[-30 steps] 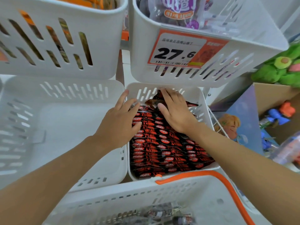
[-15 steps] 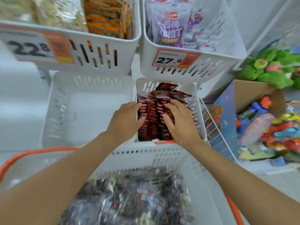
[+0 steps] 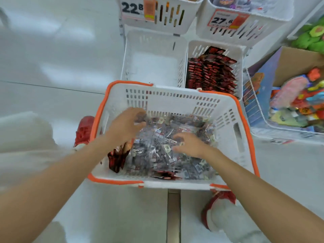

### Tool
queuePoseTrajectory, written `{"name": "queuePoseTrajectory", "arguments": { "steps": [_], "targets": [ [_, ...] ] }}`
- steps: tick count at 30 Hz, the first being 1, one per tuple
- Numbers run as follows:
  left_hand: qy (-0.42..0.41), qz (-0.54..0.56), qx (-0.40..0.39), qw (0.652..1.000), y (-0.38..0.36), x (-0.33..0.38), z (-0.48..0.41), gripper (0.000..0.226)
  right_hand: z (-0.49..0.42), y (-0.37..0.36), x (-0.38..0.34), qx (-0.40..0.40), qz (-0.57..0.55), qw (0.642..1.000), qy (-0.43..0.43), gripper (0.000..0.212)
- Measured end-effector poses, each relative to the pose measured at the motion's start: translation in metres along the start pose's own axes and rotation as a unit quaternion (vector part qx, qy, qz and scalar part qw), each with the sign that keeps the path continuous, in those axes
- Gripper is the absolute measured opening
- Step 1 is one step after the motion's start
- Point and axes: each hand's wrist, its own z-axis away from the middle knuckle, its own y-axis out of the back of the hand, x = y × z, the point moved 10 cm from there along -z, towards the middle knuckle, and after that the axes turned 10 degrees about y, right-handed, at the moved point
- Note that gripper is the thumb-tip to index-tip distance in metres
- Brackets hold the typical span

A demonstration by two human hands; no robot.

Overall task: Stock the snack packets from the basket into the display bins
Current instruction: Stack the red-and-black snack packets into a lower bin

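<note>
Both hands in the basket (image 3: 226, 120), white plastic with orange rim, sitting on the floor (image 3: 52, 67) directly in front of the lower display bins. Basket holds a heap of clear-wrapped snack packets (image 3: 163, 148); print on them too blurred to read. A few dark red packets (image 3: 116, 159) stand at the basket's left wall.

Left hand (image 3: 127, 124): over the far-left part of the heap, fingers curled, blurred; cannot tell if it grips anything. Right hand (image 3: 190, 144): fingers spread loosely, resting on top of the heap, nothing clearly held.

Lower right bin (image 3: 240, 55): packed with rows of red-and-black packets (image 3: 210, 74), a couple lying loose on top at the back. Lower left bin (image 3: 154, 64): no packets visible in it. Basket's far rim overlaps the front edge of both lower bins.

Upper tier: left bin (image 3: 175, 23) has price tag (image 3: 138, 8) reading "22.8", orange packets showing through the slots. Right bin (image 3: 254, 27) has a tag (image 3: 227, 20) reading "27.6"; small text unreadable.

Surroundings: wire bin (image 3: 259, 120) to the right with a cardboard box of coloured toys (image 3: 298, 97); green plush (image 3: 312, 35) above it. Red shoes beside the basket: one left (image 3: 84, 130), one at the near right corner (image 3: 219, 204).
</note>
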Motion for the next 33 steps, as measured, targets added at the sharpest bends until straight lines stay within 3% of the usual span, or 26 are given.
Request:
{"name": "queuePoseTrajectory", "arguments": {
  "steps": [4,9,11,13,14,17,21,22,24,26,29,31,33],
  "targets": [
    [0.006,-0.005,-0.019,1.0,0.007,-0.03,0.01,0.043,0.01,-0.062,-0.001,-0.16,-0.093,0.983,-0.019,0.068],
    [0.02,0.057,-0.057,0.997,-0.019,-0.033,0.007,0.043,0.016,-0.105,0.015,-0.255,-0.061,0.963,-0.06,0.079],
    [0.017,0.062,-0.073,0.995,-0.031,-0.033,0.003,0.044,0.008,-0.107,0.018,-0.227,-0.052,0.972,-0.042,0.067],
    [0.024,0.072,-0.094,0.993,-0.043,-0.036,0.0,0.042,-0.007,-0.087,0.019,-0.132,-0.054,0.99,-0.007,0.038],
    [0.034,0.087,-0.107,0.99,-0.049,-0.037,-0.001,0.041,-0.012,-0.076,0.02,-0.092,-0.049,0.995,0.007,0.033],
    [0.069,0.12,-0.151,0.979,-0.067,-0.042,0.0,0.041,-0.014,-0.058,0.019,-0.053,-0.051,0.997,0.031,0.04],
    [0.047,0.126,-0.253,0.958,-0.094,-0.02,0.013,0.068,-0.016,-0.015,-0.007,0.032,-0.129,0.99,0.049,0.037],
    [0.049,0.147,-0.271,0.95,-0.099,-0.015,0.013,0.061,-0.017,-0.002,-0.019,0.054,-0.174,0.982,0.058,0.032],
    [0.072,0.195,-0.254,0.945,-0.096,-0.014,0.006,0.025,-0.015,0.015,-0.037,0.059,-0.251,0.963,0.071,0.024],
    [0.109,0.234,-0.201,0.945,-0.082,-0.024,-0.002,0.013,-0.008,0.01,-0.034,-0.003,-0.234,0.971,0.048,0.043],
    [0.154,0.261,-0.186,0.935,-0.074,-0.041,-0.004,0.025,0.013,-0.042,0.0,-0.182,-0.125,0.975,-0.006,0.073],
    [0.175,0.295,-0.196,0.919,-0.078,-0.045,-0.001,0.026,0.024,-0.087,0.017,-0.283,-0.079,0.956,-0.003,0.069],
    [0.179,0.318,-0.206,0.908,-0.084,-0.045,0.001,0.029,0.02,-0.108,0.022,-0.282,-0.044,0.958,0.032,0.042]
  ]
}}
